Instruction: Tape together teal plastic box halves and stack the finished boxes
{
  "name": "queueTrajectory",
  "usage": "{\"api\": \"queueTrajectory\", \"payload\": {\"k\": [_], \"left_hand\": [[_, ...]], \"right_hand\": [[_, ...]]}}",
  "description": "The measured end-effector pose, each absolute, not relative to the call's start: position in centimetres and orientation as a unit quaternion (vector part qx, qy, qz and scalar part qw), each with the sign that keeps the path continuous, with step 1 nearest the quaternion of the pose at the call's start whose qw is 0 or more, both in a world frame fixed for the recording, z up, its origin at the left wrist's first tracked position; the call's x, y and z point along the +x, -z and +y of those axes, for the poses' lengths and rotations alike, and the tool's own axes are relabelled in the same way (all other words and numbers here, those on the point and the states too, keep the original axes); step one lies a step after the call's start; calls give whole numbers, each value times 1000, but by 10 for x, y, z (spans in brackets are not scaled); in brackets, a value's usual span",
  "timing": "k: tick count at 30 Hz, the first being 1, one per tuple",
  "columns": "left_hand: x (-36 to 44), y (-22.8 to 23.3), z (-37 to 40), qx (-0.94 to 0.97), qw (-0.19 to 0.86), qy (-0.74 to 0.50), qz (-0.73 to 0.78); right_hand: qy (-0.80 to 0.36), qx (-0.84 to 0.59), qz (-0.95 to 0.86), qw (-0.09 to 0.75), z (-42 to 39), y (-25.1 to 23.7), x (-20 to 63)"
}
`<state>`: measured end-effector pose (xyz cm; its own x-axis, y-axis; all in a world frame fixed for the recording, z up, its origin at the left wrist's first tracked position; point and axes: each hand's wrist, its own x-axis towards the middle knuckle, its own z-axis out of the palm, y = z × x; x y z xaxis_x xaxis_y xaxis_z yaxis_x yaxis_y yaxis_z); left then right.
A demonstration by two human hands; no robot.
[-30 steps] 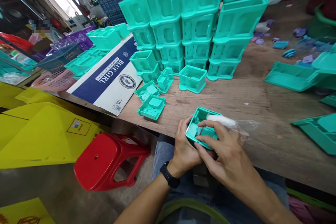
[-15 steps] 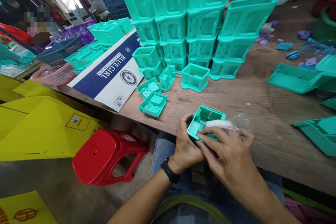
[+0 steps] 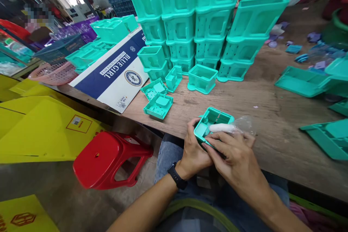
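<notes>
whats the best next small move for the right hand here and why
I'd probably have the right hand draw the white object back slightly, since it juts over the opening of the green box and hides part of the inside. The left hand grips the box's side, so it should sit steady enough.

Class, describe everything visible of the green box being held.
The green box looks like moulded plastic: rectangular, open-topped, with a paler green block inside. It tilts toward the camera, by the near edge of the table. The left hand grips its side; the right hand touches its near rim. A white roll overlaps the opening; contact is unclear.
</notes>
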<state>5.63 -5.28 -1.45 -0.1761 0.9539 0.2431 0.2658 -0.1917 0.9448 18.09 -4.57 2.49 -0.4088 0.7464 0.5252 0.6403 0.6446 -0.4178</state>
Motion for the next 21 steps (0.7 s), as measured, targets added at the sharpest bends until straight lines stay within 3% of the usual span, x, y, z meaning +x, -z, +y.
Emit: {"api": "queueTrajectory", "payload": {"k": [6,11,16,21], "left_hand": [[50,15,-52,587,327,-508,538],[42,5,-49,609,375,-486,501],[41,2,-48,611,428,-486,455],[57,14,-54,598,386,-506,487]], "right_hand": [[-133,-396,-804,423,-49,-32,195],[-218,-537,-626,521,-19,-25,230],[-541,-463,-548,438,10,12,230],[-551,-468,-503,474,3,14,213]]}}
